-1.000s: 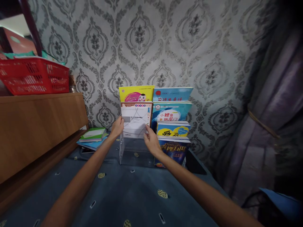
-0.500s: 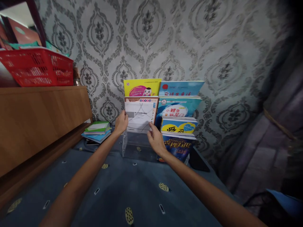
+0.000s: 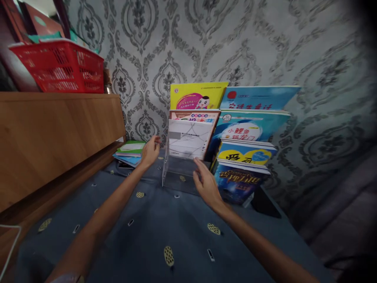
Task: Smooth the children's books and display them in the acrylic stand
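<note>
A white booklet [image 3: 188, 137] with a grey block and thin lines on its cover stands upright in a clear acrylic book stand [image 3: 181, 173]. Behind it in the stand are a brown-edged book [image 3: 216, 122] and a yellow book [image 3: 191, 94]. My left hand [image 3: 150, 151] is just left of the stand, apart from the booklet, its fingers stretched out and holding nothing. Near the booklet's lower right corner, my right hand [image 3: 208, 185] has its fingers spread and empty; whether a fingertip touches the stand I cannot tell.
Blue books [image 3: 250, 122] fill the stand's right side, with a dark blue book [image 3: 238, 182] in front. Beyond my left hand lies a small pile with a green book [image 3: 131, 147] on top. A red basket [image 3: 64, 67] sits on the wooden cabinet [image 3: 64, 125].
Both hands have let go of the white booklet. The left hand has drawn away to its left, and the right has moved down from its edge. The view has shifted left and nearer.
</note>
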Demonstrator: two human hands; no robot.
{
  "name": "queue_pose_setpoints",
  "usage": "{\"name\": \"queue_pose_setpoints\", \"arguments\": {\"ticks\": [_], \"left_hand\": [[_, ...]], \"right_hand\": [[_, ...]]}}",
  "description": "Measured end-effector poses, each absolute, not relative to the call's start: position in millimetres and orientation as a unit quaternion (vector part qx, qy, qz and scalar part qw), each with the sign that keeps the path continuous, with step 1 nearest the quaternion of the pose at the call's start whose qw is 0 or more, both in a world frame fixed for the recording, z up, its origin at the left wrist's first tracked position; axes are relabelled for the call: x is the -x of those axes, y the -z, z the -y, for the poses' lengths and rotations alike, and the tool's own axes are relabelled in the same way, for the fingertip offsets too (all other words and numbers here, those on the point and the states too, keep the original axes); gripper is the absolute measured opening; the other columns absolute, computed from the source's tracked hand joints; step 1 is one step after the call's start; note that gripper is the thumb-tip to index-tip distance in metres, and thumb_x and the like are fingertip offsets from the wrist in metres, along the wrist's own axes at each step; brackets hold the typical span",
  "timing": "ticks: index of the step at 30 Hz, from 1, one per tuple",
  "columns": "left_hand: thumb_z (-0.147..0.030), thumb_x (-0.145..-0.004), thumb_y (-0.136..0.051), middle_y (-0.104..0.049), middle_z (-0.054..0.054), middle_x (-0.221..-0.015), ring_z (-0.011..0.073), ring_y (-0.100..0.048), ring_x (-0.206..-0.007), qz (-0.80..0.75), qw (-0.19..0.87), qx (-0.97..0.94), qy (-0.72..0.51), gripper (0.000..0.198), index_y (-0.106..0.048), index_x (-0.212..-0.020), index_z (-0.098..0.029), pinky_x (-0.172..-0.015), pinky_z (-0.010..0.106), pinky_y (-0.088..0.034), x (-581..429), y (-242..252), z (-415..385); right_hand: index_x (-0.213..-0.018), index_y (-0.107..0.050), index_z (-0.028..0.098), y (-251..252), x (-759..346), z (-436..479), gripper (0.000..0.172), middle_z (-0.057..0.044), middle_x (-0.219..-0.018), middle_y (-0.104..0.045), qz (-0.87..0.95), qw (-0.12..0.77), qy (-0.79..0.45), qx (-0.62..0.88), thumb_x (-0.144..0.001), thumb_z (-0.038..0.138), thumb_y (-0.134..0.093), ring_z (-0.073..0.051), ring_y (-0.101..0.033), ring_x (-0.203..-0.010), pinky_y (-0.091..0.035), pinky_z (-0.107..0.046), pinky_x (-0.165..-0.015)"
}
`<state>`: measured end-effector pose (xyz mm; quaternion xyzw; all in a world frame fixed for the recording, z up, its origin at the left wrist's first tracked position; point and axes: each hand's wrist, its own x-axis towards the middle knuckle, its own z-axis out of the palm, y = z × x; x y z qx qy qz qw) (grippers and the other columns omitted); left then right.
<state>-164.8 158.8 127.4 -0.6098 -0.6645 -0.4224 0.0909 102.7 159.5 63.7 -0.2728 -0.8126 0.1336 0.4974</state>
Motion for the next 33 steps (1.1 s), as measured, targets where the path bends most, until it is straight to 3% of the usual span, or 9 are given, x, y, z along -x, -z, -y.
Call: {"name": "queue_pose_setpoints", "arguments": {"ticks": [3, 8, 14, 21, 28, 33], "left_hand": [[-0.018, -0.095, -0.038, -0.066, 0.018, -0.125, 0.0273, -0.06, -0.119, 0.764, 0.129, 0.559, 0.296, 0.036, -0.054, -0.127, -0.012, -0.099, 0.039, -0.047, 205, -103, -154], [-0.033, -0.091, -0.053, -0.055, 0.03, -0.138, 0.0431, -0.044, -0.136, 0.818, 0.12, 0.534, 0.176, 0.048, -0.054, -0.13, -0.005, -0.109, 0.061, -0.032, 261, -71, -152], [-0.043, -0.095, -0.05, -0.055, 0.027, -0.14, 0.0433, -0.045, -0.134, 0.823, 0.118, 0.549, 0.089, 0.05, -0.054, -0.133, -0.011, -0.108, 0.073, -0.022, 290, -55, -150], [-0.039, -0.097, -0.045, -0.061, 0.022, -0.135, 0.0379, -0.053, -0.126, 0.809, 0.149, 0.567, 0.047, 0.043, -0.055, -0.132, -0.016, -0.109, 0.071, -0.021, 295, -51, -129], [-0.012, -0.093, -0.036, -0.069, 0.024, -0.118, 0.0363, -0.063, -0.113, 0.787, 0.189, 0.587, 0.012, 0.04, -0.064, -0.122, -0.01, -0.11, 0.06, -0.021, 291, -60, -127], [-0.008, -0.091, -0.039, -0.071, 0.025, -0.111, 0.0368, -0.065, -0.109, 0.77, 0.202, 0.606, -0.004, 0.038, -0.069, -0.114, -0.009, -0.109, 0.056, -0.026, 279, -65, -117]], "right_hand": [[-0.147, -0.049, 0.023, -37, -107, -139, 0.049, -0.011, -0.151, -0.052, 0.821, 0.474, -0.154, 0.28, -0.099, 0.026, -0.043, -0.023, -0.048, -0.14, -0.043, -0.048, -0.115], [-0.148, -0.048, 0.024, 12, -106, -112, 0.05, -0.01, -0.153, -0.049, 0.835, 0.429, -0.189, 0.29, -0.098, 0.023, -0.04, -0.024, -0.046, -0.142, -0.041, -0.051, -0.116], [-0.141, -0.056, 0.02, 60, -111, -105, 0.045, -0.015, -0.148, -0.054, 0.822, 0.406, -0.214, 0.337, -0.099, 0.029, -0.042, -0.027, -0.052, -0.137, -0.046, -0.055, -0.111], [-0.136, -0.061, 0.022, 65, -115, -106, 0.043, -0.014, -0.146, -0.056, 0.809, 0.402, -0.248, 0.35, -0.098, 0.033, -0.044, -0.028, -0.053, -0.136, -0.045, -0.055, -0.112], [-0.134, -0.063, 0.023, 65, -116, -105, 0.042, -0.013, -0.145, -0.057, 0.803, 0.402, -0.255, 0.359, -0.097, 0.035, -0.045, -0.029, -0.054, -0.135, -0.046, -0.055, -0.111], [-0.133, -0.063, 0.021, 65, -116, -105, 0.042, -0.015, -0.143, -0.058, 0.806, 0.402, -0.253, 0.353, -0.097, 0.033, -0.044, -0.03, -0.055, -0.133, -0.046, -0.057, -0.11]]}}
